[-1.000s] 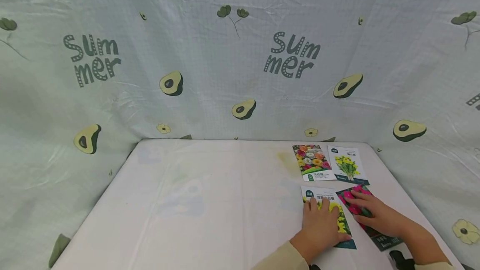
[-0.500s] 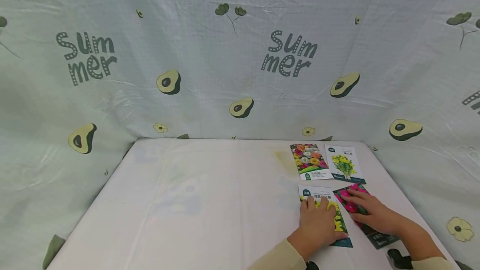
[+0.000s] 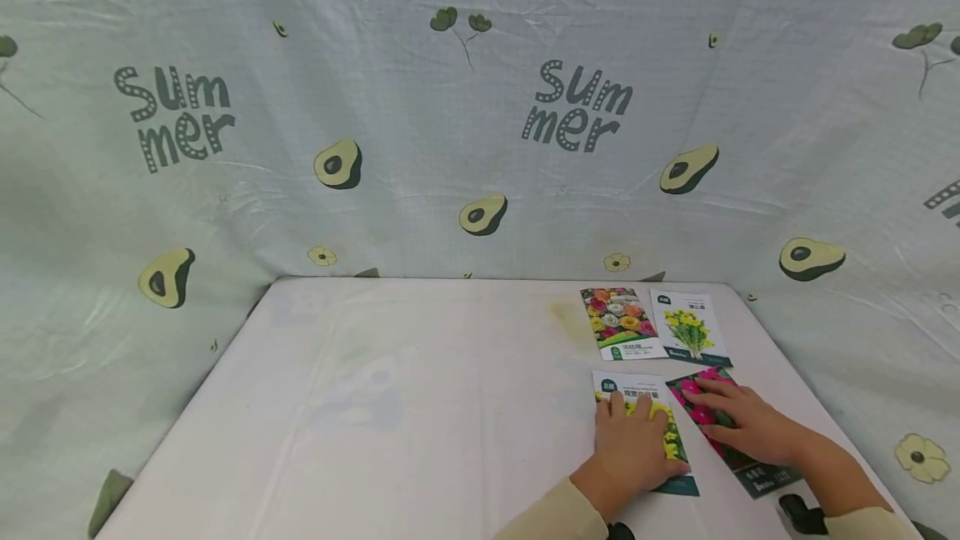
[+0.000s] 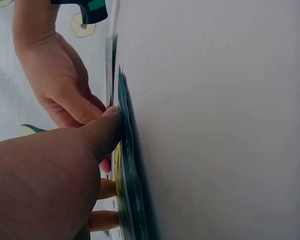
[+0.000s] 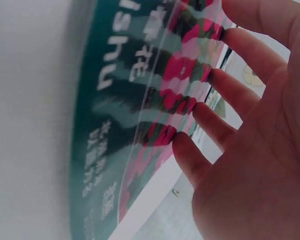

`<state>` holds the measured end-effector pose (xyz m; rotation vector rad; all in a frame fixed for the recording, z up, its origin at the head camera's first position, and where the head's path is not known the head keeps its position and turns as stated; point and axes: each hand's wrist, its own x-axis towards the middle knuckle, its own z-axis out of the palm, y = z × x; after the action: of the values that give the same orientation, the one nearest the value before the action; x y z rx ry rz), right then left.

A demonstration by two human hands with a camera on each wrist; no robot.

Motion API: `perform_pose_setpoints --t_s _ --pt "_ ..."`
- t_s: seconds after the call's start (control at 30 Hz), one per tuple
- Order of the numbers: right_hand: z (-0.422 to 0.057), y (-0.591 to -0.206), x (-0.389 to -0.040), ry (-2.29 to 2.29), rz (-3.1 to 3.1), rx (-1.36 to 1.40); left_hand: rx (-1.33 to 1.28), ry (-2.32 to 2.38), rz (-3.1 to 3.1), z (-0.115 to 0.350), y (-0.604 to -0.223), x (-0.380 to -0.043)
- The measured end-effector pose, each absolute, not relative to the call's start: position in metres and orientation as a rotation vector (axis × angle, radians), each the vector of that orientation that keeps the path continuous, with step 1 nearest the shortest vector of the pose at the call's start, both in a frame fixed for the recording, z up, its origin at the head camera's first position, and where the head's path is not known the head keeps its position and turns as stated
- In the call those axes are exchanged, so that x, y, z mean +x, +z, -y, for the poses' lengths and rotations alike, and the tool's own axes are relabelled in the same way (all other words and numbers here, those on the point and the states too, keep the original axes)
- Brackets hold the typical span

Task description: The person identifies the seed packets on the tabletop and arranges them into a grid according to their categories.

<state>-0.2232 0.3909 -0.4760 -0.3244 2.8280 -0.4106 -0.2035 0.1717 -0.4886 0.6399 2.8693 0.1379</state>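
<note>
1. On the right of the table [image 3: 420, 398], the yellow packet [image 3: 676, 442] lies with its long axis front to back, top forward.
2. The left hand [image 3: 628, 444] rests on it, fingers extended, thumb at the right edge.
3. The pink packet [image 3: 750, 473] lies alongside, slanting, top pointing forward and left.
4. The right hand [image 3: 753, 430] touches it, fingers nearly straight.

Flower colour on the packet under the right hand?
Bright pink flowers, best seen in the right wrist view.
</note>
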Motion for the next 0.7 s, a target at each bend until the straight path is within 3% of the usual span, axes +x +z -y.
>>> perform_pose_setpoints --t_s 0.7 --pt "-0.3890 -0.4763 -0.2230 -0.442 -2.823 -0.302 0.602 0.147 -2.843 -0.1687 -0.4901 -0.2057"
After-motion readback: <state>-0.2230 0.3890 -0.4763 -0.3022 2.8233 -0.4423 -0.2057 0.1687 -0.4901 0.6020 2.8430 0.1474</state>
